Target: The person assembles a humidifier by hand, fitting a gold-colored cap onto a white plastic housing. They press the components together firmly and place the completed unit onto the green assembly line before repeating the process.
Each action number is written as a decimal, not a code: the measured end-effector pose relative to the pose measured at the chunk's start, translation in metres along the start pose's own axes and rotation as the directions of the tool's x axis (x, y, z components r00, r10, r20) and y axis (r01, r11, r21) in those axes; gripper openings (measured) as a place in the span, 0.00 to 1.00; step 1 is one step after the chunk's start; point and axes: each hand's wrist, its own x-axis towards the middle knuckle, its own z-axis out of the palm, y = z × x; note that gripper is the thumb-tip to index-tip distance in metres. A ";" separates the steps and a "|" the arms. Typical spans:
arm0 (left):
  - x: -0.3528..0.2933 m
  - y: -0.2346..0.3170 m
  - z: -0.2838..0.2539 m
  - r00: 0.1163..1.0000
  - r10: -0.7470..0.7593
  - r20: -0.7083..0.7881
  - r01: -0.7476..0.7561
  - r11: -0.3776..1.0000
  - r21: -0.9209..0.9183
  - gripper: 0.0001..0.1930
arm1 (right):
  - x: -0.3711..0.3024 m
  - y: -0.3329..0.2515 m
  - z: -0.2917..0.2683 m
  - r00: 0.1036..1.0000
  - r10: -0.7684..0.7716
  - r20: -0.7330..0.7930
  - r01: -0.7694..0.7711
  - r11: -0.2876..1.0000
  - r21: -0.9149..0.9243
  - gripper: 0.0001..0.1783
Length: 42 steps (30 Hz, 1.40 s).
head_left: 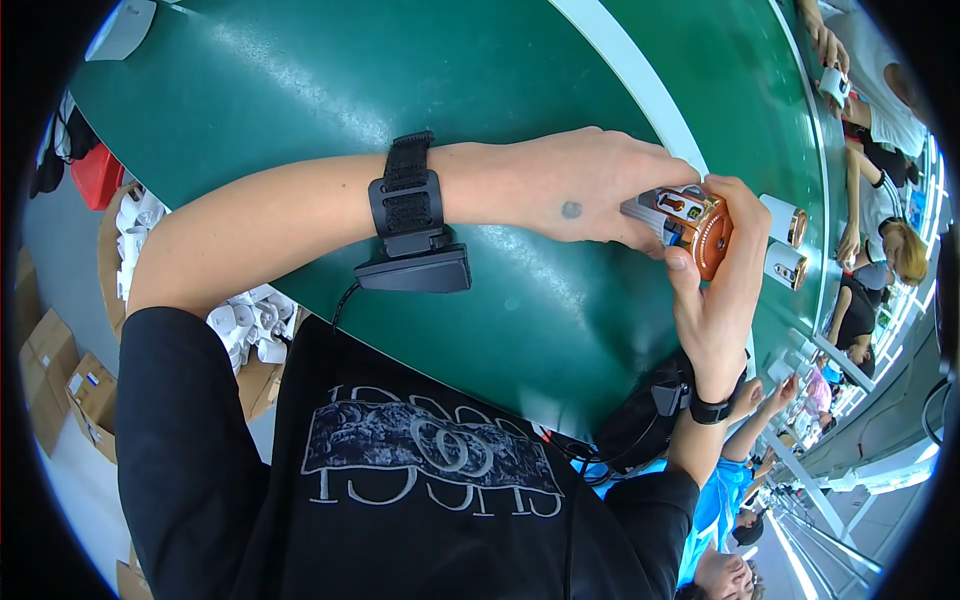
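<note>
1. Left hand [592, 188]: fingers clamped on grey end of device [713, 238].
2. Right hand [722, 305]: thumb and fingers clamped around copper end.
3. Device over green table [500, 335], near white cases [779, 262].

I see a big green worktop [350, 80], smooth and a bit shiny, with pale patches where the light bounces off it. A white strip [640, 70] curves across it. On the left of my view, the floor [65, 240] is light gray, and brown cardboard boxes [92, 405] sit on it. Something red [97, 178] is near the worktop's edge. Far over on the right, I see gray metal bars [845, 360] and long, bright lights [790, 555].
</note>
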 end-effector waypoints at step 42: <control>0.075 -0.018 -0.080 0.915 -0.038 -0.402 0.219 0.883 0.415 0.37 | 0.059 0.062 -0.035 0.820 0.571 -0.027 -0.392 0.595 0.702 0.31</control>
